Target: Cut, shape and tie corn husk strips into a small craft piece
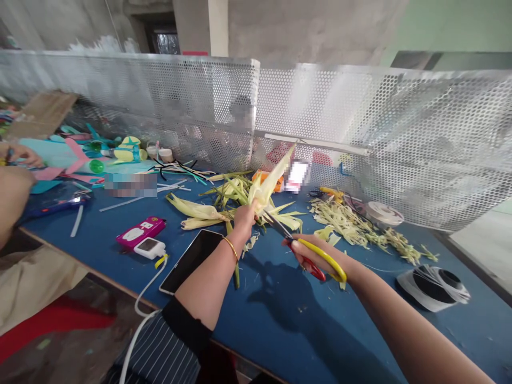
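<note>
My left hand point(245, 218) is closed around the base of a pale corn husk point(276, 173), whose leaves point up and away from me. In my right hand point(306, 248) is a pair of scissors point(322, 256) with yellow and red handles. The scissor blades reach toward the husk's base, close to my left fingers; whether they touch it I cannot tell. More husks point(200, 210) lie on the blue table point(292, 309) behind and left of my left hand. Cut husk strips point(340, 221) are heaped beyond my right hand.
A tablet point(190, 261) and a pink power strip point(140, 234) with a white cable lie left of my forearm. A spool of thread point(432, 288) stands at right, a tape roll point(384, 213) behind it. A perforated metal screen point(320, 106) borders the back. Another person's hand point(22, 154) is far left.
</note>
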The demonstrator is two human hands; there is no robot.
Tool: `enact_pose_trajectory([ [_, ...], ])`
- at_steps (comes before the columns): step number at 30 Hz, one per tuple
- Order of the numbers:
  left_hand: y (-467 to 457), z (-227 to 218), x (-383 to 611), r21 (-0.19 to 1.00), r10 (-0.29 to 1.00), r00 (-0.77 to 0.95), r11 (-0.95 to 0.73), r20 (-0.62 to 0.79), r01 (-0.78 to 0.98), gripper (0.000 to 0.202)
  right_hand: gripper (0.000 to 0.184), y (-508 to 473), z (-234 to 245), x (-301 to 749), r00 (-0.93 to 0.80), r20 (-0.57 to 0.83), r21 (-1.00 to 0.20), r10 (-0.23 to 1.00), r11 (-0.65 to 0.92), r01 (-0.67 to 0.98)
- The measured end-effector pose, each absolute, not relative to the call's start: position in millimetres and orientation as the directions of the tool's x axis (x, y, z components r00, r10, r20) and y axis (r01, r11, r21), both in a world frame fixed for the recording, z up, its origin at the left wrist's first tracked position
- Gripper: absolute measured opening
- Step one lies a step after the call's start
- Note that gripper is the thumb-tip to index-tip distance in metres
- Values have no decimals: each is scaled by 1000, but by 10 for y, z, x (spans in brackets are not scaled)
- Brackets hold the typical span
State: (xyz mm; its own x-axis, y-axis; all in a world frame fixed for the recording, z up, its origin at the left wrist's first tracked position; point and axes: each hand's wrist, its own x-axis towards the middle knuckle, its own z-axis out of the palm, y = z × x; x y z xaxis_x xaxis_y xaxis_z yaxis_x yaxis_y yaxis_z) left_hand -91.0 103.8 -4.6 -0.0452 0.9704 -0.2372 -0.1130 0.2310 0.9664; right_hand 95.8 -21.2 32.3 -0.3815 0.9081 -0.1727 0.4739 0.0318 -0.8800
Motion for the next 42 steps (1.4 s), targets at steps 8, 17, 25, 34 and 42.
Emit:
enact_pose_trajectory([
  [8, 943, 5, -872, 976, 957, 195, 218, -213, -6, 34, 64, -18, 306, 1031, -244, -27, -879, 969, 94, 467],
  [17, 908, 83, -911, 937, 827, 535, 304, -170, -173, 36, 63, 97, 159, 1038, -249, -86, -948, 965, -2, 318],
  [25, 899, 192, -986, 890, 840, 522, 345, -151, -299, 40, 61, -138, 286, 1169, -297, 86, -937, 951, 179, 300],
  [34, 868, 195, -954, 888, 852, 502, 337, -147, -313, 61, 68, -306, 313, 1200, -325, -46, -713, 945, 197, 673],
  [42, 855, 124, -890, 918, 863, 487, 294, -136, -265, 74, 58, -188, 395, 1012, -335, -51, -741, 941, 190, 644],
])
